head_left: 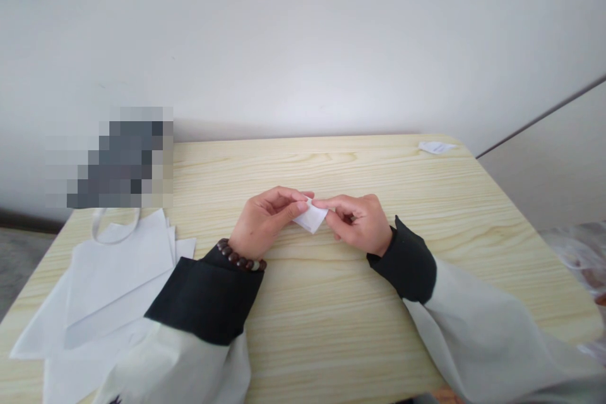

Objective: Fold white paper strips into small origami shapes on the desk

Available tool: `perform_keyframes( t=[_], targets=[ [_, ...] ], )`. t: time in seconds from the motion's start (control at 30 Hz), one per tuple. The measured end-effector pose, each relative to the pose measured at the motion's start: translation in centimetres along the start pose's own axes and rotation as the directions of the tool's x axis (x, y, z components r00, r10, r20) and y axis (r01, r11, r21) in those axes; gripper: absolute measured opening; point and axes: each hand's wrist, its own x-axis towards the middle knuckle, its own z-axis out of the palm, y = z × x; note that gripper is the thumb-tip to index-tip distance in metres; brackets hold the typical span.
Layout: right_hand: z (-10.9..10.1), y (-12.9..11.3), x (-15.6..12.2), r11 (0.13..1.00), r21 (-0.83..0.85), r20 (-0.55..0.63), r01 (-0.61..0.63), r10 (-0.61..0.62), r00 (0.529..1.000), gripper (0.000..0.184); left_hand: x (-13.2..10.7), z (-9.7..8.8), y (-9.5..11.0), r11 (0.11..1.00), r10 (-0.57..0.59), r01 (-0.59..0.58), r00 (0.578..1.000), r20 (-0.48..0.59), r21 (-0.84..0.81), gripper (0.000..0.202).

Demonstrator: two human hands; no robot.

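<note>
A small folded piece of white paper (312, 217) is held above the middle of the wooden table (322, 328). My left hand (265, 218) pinches its left side between thumb and fingers. On the right side, my right hand (362, 221) grips the paper's edge, with the index finger laid along the top and the thumb below. The fingertips of both hands nearly meet at the upper edge. Part of the paper is hidden behind the fingers. A dark bead bracelet (240, 259) circles my left wrist.
White paper sheets (118, 271) lie in an overlapping pile at the left, with a white tape loop (116, 233) on top. A pixelated dark area (123, 164) sits behind them. Another small folded paper (435, 148) lies at the far right corner. A pale wall (303, 44) rises behind the table.
</note>
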Motion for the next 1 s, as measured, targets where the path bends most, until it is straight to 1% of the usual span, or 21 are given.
perform_keyframes(
  t=[0.13, 0.27, 0.37, 0.47, 0.57, 0.67, 0.87, 1.0],
  targets=[
    [-0.1, -0.11, 0.07, 0.992, 0.107, 0.009, -0.065, 0.064, 0.998, 0.024, 0.01, -0.07, -0.04, 1.0, 0.008, -0.008, 1.0, 0.019, -0.017, 0.008],
    [-0.12, -0.2, 0.09, 0.97, 0.215, 0.018, -0.112, 0.111, 0.994, 0.024, -0.01, 0.0, 0.11, 1.0, 0.024, -0.024, 1.0, 0.003, -0.004, 0.01],
    [-0.06, -0.17, 0.13, 0.936, 0.301, -0.005, -0.18, 0.19, 0.982, 0.018, -0.05, 0.09, 0.31, 0.999, 0.034, -0.034, 0.999, -0.023, 0.018, 0.013],
    [-0.04, -0.08, 0.19, 0.911, 0.342, -0.034, -0.23, 0.256, 0.966, 0.013, -0.09, 0.21, 0.5, 0.996, 0.044, -0.04, 0.998, -0.049, 0.076, 0.017],
    [-0.01, 0.03, 0.22, 0.913, 0.334, -0.031, -0.234, 0.259, 0.965, 0.014, -0.08, 0.29, 0.6, 0.993, 0.046, -0.039, 0.997, -0.057, 0.115, 0.018],
    [0.07, 0.16, 0.2, 0.912, 0.345, -0.019, -0.224, 0.245, 0.969, 0.016, -0.01, 0.28, 0.6, 0.992, 0.063, -0.056, 0.996, -0.057, 0.111, 0.016],
    [0.13, 0.39, 0.18, 0.936, 0.308, -0.069, -0.172, 0.203, 0.977, 0.014, 0.01, 0.23, 0.62, 0.991, 0.064, -0.056, 0.996, -0.062, 0.122, 0.017],
    [0.02, 0.58, 0.21, 0.905, 0.385, 0.002, -0.182, 0.197, 0.98, 0.019, -0.06, 0.37, 0.73, 0.989, 0.08, -0.068, 0.993, -0.088, 0.13, 0.019]
  ],
)
